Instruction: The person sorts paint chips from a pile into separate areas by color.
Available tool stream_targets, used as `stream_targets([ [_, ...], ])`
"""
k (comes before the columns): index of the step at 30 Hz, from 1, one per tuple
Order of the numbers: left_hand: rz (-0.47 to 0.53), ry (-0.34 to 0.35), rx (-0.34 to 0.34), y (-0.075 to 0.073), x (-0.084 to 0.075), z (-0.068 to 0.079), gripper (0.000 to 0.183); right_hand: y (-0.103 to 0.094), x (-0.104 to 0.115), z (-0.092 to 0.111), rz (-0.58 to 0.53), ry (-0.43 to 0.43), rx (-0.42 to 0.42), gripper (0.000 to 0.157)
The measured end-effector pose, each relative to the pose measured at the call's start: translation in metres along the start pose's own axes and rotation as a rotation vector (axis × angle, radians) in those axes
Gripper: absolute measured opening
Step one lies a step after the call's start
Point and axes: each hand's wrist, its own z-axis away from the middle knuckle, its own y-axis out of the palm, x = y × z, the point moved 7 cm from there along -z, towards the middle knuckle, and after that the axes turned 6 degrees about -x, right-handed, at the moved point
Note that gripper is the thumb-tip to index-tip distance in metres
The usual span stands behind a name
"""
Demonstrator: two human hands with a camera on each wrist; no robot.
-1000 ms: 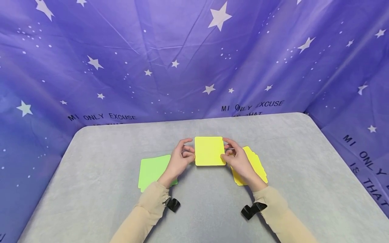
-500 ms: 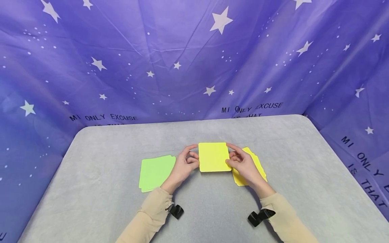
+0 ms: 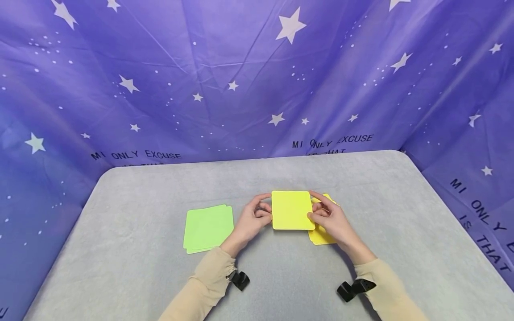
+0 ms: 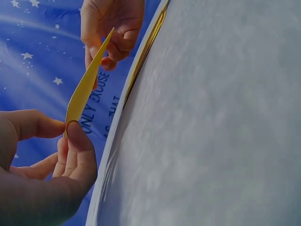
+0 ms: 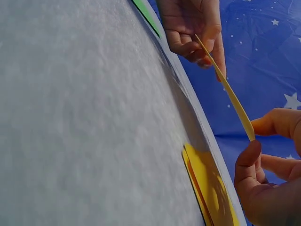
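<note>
A square yellow card with rounded corners is held up above the table between both hands. My left hand pinches its left edge between thumb and fingers. At the opposite edge, my right hand grips the card with its thumb in front. Both wrist views show the card nearly edge-on, clear of the tabletop. Beneath and behind the right hand lies a loose pile of yellow cards, partly hidden by that hand. To the left of the left hand rests a pile of light green cards, slightly fanned.
The grey table has rounded far corners. A purple-blue curtain with white stars and printed lettering hangs behind and along the sides. Each wrist carries a black strap-on camera.
Both hands have carried the yellow card to the right and slightly nearer, over toward the yellow pile. The green pile is now uncovered by the left arm.
</note>
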Motion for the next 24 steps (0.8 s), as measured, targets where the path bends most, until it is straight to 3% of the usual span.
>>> stream_targets([
  [14, 0.010, -0.062, 0.056, 0.042, -0.002, 0.004, 0.051, -0.040, -0.006, 0.017, 0.114, -0.031, -0.009, 0.060],
  [24, -0.036, -0.077, 0.175, 0.071, 0.000, 0.009, 0.054, -0.076, -0.010, 0.027, 0.298, -0.067, -0.038, 0.054],
])
